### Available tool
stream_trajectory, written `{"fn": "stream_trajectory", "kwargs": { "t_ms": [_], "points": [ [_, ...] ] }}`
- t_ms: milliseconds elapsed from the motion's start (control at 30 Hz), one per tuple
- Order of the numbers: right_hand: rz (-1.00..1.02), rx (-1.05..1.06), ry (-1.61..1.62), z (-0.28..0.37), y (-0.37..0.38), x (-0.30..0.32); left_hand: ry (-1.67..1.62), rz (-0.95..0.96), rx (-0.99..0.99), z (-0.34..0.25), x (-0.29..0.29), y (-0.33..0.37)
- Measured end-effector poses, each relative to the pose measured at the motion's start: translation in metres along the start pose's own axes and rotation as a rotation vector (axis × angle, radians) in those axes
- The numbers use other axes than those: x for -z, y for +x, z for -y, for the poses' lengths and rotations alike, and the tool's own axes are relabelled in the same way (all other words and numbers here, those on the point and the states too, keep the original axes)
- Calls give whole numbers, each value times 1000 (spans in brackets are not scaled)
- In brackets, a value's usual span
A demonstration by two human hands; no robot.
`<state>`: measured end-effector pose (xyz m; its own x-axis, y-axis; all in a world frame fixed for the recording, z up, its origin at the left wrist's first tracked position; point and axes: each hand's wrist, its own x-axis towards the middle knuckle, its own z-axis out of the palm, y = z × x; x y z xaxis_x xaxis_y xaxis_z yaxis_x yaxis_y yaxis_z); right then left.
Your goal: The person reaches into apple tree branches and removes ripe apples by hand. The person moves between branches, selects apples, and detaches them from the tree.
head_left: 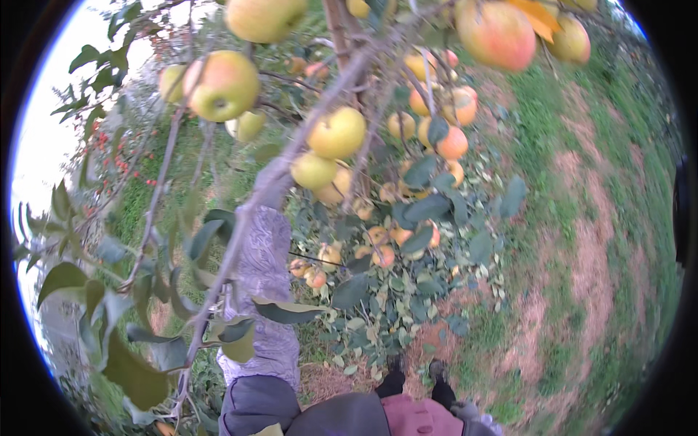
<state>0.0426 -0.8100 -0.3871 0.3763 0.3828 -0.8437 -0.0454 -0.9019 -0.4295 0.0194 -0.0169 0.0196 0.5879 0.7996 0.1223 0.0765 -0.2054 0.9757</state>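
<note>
My left arm, in a pale patterned sleeve (265, 291), reaches up among the branches. At its end my left hand (272, 183), in what looks like a grey glove, is closed at a slanting apple branch (309, 131); its fingers are blurred. Just beyond the hand hang a yellow apple (337, 133) and a greener apple (313, 171), touching each other. My right hand (465, 411), grey and partly seen, is low beside my body at the lower edge. Its fingers are too hidden to read.
Large blushed apples (496, 36) hang near at the top, with another apple (222, 86) at upper left. More apple clusters (452, 142) and leaves (429, 207) fill the middle. Leafy twigs (138, 370) crowd the left. Grass with dry strips (592, 240) lies right; my dark shoes (438, 370) show below.
</note>
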Motion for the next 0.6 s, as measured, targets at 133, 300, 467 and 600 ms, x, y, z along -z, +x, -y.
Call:
{"fn": "stream_trajectory", "kwargs": {
  "t_ms": [133, 300, 467, 600],
  "points": [
    [-41, -113, 95, 85, -48, 23, -10, 22, -200, 49, 39, 20],
    [-52, -49, 105, 61, -46, 6, 310, 41, -462, 32, 37, 50],
    [-84, -94, 167, 74, -63, -4, 80, 83, -181, 22, 43, 30],
    [-68, -114, 115, 57, -62, -16, -32, 47, -285, 38, 39, 17]
  ]
}}
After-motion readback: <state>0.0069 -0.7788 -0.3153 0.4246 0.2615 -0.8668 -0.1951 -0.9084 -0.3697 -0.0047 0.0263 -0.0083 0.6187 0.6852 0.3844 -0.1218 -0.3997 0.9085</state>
